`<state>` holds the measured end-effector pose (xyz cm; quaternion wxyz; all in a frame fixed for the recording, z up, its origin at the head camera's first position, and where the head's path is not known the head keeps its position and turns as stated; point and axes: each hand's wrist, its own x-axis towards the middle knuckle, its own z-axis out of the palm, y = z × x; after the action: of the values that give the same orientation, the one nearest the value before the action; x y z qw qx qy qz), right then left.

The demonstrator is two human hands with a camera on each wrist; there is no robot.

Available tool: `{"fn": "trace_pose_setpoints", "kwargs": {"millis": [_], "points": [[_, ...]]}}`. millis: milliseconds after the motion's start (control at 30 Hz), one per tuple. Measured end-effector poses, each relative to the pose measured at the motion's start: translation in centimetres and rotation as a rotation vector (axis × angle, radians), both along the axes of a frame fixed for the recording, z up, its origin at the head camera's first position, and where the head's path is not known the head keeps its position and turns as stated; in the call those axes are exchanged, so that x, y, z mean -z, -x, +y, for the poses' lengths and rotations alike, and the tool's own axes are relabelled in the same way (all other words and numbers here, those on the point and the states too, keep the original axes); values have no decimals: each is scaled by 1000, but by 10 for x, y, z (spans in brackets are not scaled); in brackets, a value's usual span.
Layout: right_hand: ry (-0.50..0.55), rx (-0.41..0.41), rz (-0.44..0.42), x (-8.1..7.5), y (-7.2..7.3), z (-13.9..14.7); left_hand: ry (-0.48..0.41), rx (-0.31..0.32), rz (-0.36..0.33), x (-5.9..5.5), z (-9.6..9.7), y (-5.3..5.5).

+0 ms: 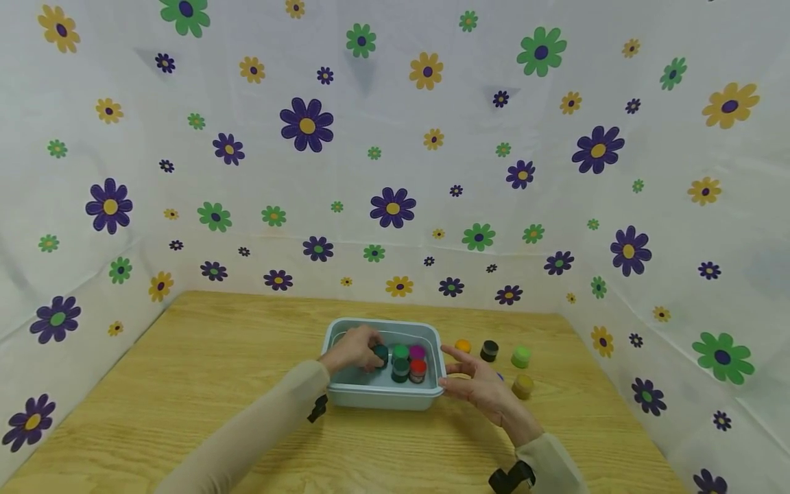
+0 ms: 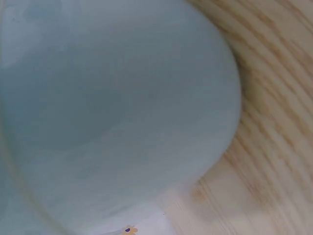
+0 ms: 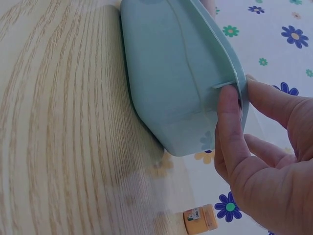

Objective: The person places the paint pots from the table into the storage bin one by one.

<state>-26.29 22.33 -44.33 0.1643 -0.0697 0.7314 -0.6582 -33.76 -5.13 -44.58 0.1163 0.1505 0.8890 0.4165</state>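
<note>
Jars (image 1: 400, 372) in tub (image 1: 381, 401), more jars (image 1: 521, 357) right

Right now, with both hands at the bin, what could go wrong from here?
The left hand holds a dark teal jar close to the green jar and the dark green jar, so moving it might knock them.
The right hand grips the bin at its rim; a pull down there could tilt it.
The mustard jar stands near the right hand, so a sideways sweep might nudge it.
</note>
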Motion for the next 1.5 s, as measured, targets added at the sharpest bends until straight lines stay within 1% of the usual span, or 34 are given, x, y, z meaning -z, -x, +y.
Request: {"fn": "trace_pose_setpoints", "kwargs": {"millis": [133, 367, 633, 933, 1033, 1100, 1200, 1267, 1367, 1433, 1500], "points": [[-6, 5, -2, 0, -1, 0, 17, 0, 9, 2, 1, 0], [2, -2, 1, 1, -1, 0, 80, -15, 45, 4, 3, 3], [9, 6, -1, 1, 0, 0, 86, -11, 48, 5, 4, 6], [7, 4, -1, 0, -1, -1, 52, -8, 19, -1, 0, 5], [4, 3, 0, 0, -1, -1, 21, -10, 1, -3, -2, 6], [2, 4, -2, 0, -1, -1, -15, -9, -10, -3, -5, 6], [-2, 7, -8, -1, -1, -1, -56, -8, -11, -5, -9, 6], [-4, 9, -12, -2, -1, -1, -97, -7, -14, -8, -13, 6], [-10, 11, -12, -4, -1, 0, -133, 0, -5, -14, -18, 6], [-8, 2, -10, -5, -1, 2, -146, 11, 10, -19, -23, 5], [-4, -13, -5, -6, 0, 4, -133, 21, 33, -24, -27, 3]]}}
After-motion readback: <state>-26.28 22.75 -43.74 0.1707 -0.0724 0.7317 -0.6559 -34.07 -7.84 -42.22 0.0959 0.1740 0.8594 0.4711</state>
